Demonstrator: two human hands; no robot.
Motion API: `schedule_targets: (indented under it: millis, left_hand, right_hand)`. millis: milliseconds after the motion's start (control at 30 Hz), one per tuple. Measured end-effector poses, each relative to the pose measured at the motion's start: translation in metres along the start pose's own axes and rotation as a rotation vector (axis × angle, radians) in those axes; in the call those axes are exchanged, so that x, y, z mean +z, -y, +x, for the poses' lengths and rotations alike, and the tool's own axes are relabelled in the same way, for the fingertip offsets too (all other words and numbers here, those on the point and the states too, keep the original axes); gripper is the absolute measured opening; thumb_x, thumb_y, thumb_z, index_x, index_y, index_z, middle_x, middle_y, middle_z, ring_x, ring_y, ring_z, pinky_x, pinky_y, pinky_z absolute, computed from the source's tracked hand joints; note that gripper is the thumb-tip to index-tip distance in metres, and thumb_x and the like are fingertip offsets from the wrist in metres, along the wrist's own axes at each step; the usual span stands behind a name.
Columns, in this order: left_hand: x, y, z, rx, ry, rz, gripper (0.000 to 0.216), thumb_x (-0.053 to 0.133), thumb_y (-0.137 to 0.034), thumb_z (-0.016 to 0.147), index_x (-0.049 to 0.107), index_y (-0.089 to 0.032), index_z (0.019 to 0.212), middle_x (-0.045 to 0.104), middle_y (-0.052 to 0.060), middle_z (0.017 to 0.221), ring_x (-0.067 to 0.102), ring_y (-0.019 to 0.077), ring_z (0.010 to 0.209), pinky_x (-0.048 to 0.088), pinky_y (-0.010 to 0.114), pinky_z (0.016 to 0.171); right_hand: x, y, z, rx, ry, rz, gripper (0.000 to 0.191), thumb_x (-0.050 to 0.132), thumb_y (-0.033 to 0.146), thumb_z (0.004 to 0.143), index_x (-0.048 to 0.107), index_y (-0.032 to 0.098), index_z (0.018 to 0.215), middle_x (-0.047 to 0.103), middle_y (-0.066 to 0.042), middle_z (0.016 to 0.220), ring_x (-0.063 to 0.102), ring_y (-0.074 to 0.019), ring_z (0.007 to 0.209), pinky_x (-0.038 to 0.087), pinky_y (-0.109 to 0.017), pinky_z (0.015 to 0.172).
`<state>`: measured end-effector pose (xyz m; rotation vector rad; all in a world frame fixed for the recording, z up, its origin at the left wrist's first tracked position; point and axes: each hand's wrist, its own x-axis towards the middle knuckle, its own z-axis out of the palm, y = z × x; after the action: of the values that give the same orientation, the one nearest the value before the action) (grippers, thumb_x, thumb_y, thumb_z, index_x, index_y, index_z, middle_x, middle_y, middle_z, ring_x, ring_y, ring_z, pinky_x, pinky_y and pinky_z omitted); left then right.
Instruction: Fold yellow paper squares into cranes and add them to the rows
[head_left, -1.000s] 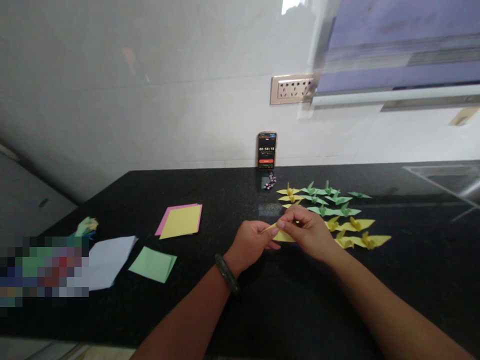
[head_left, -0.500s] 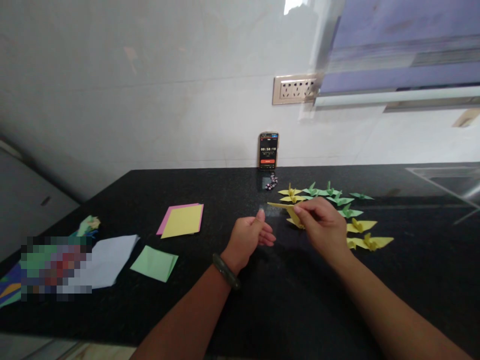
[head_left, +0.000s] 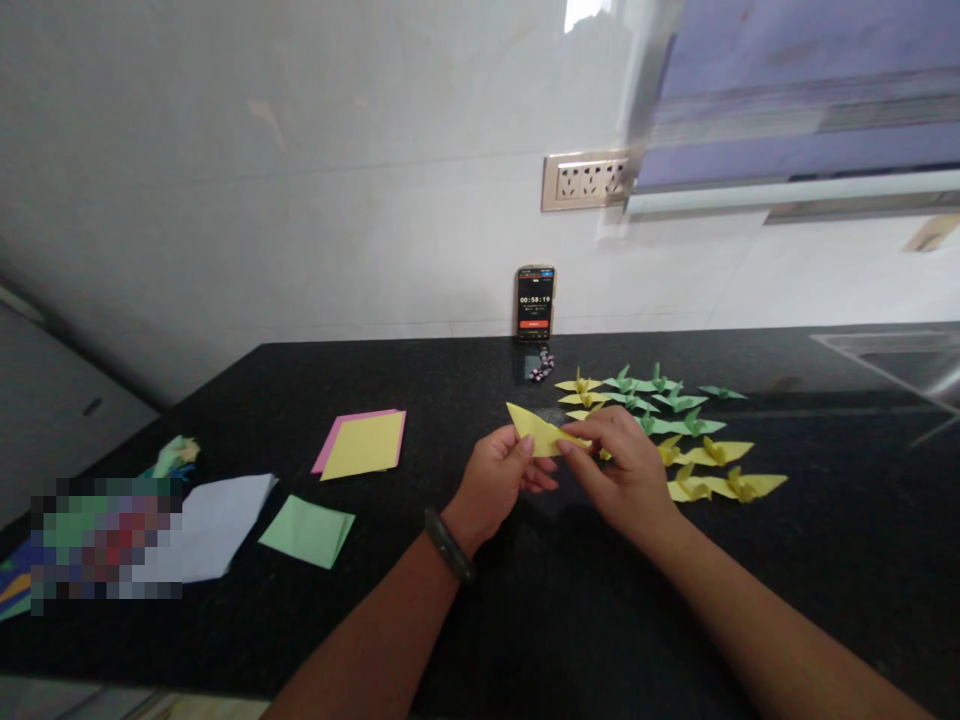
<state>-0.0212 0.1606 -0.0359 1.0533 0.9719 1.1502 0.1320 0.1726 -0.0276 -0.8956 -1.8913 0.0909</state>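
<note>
Between both hands, above the dark counter, is a folded yellow origami paper (head_left: pixel 538 436) with a pointed tip toward the upper left. My left hand (head_left: pixel 496 478) pinches its left part, thumb on the front face and fingers behind. My right hand (head_left: pixel 624 462) grips the right end between thumb and fingertips. Several yellow paper cranes (head_left: pixel 742 484) and green paper cranes (head_left: pixel 679 400) stand in rows behind and to the right of my right hand, which hides part of them.
On the black counter (head_left: pixel 300 640) lie yellow and pink square sheets (head_left: pixel 364 445), folded green paper (head_left: pixel 307 530) and white paper (head_left: pixel 214 525). A phone (head_left: pixel 535 303) showing a timer leans on the wall, a beaded strand (head_left: pixel 542 366) before it. A socket panel (head_left: pixel 589 180) is above.
My left hand has closed on the yellow paper, which my right hand alone held before. The paper has turned its broad face toward me, and my right hand has shifted slightly left and down.
</note>
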Motion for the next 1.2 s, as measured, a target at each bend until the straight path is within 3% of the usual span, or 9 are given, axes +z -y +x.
schedule_targets:
  millis: [133,300,567,767,967,1200]
  left_hand:
    - [-0.002,0.0,0.0,0.078,0.008,0.164,0.029,0.056,-0.036,0.076,0.051,-0.013,0.058,0.05,-0.003,0.047,0.043,0.0057,0.039,0.031,0.02,0.043]
    - [-0.007,0.008,0.006,0.108,-0.056,-0.025,0.029,0.055,-0.039,0.077,0.049,-0.015,0.063,0.045,-0.006,0.048,0.037,0.0046,0.04,0.028,0.02,0.044]
    - [-0.01,0.016,0.008,0.096,0.009,0.001,0.033,0.049,-0.043,0.081,0.047,-0.015,0.063,0.041,-0.006,0.047,0.033,0.0047,0.04,0.024,0.02,0.042]
    - [-0.006,0.012,0.005,0.023,0.106,-0.107,0.036,0.049,-0.043,0.08,0.043,-0.016,0.058,0.039,-0.006,0.044,0.031,0.0042,0.038,0.021,0.02,0.04]
    - [-0.002,0.012,0.006,-0.047,0.133,-0.201,0.035,0.051,-0.044,0.079,0.044,-0.015,0.061,0.041,-0.005,0.048,0.033,0.0038,0.039,0.022,0.019,0.04]
    - [-0.005,0.017,0.006,0.001,0.137,-0.142,0.038,0.046,-0.045,0.082,0.044,-0.015,0.059,0.042,-0.004,0.049,0.034,0.0044,0.041,0.023,0.019,0.042]
  right_hand:
    - [0.003,0.0,-0.001,0.257,0.07,0.156,0.012,0.057,0.029,0.078,0.06,0.018,0.078,0.051,0.0,0.064,0.046,-0.0116,0.055,0.039,-0.024,0.05]
    - [0.006,0.006,-0.003,0.427,0.182,0.399,0.02,0.059,0.034,0.075,0.058,0.016,0.065,0.052,0.0,0.06,0.046,-0.0112,0.053,0.037,-0.024,0.05]
    - [0.009,0.008,-0.003,0.684,0.226,0.782,0.032,0.058,0.047,0.074,0.057,0.016,0.068,0.051,0.002,0.053,0.045,-0.0089,0.046,0.036,-0.023,0.046]
    - [0.012,0.007,-0.003,0.735,0.256,0.86,0.031,0.066,0.044,0.067,0.059,0.015,0.072,0.056,0.002,0.056,0.046,-0.008,0.047,0.038,-0.022,0.047]
    - [0.013,0.005,-0.004,0.708,0.278,0.872,0.029,0.062,0.044,0.073,0.059,0.015,0.072,0.057,0.001,0.057,0.047,-0.0084,0.048,0.039,-0.023,0.049]
    - [0.012,0.007,-0.004,0.734,0.291,0.911,0.032,0.064,0.046,0.071,0.058,0.014,0.071,0.059,0.001,0.057,0.048,-0.0084,0.049,0.039,-0.023,0.049]
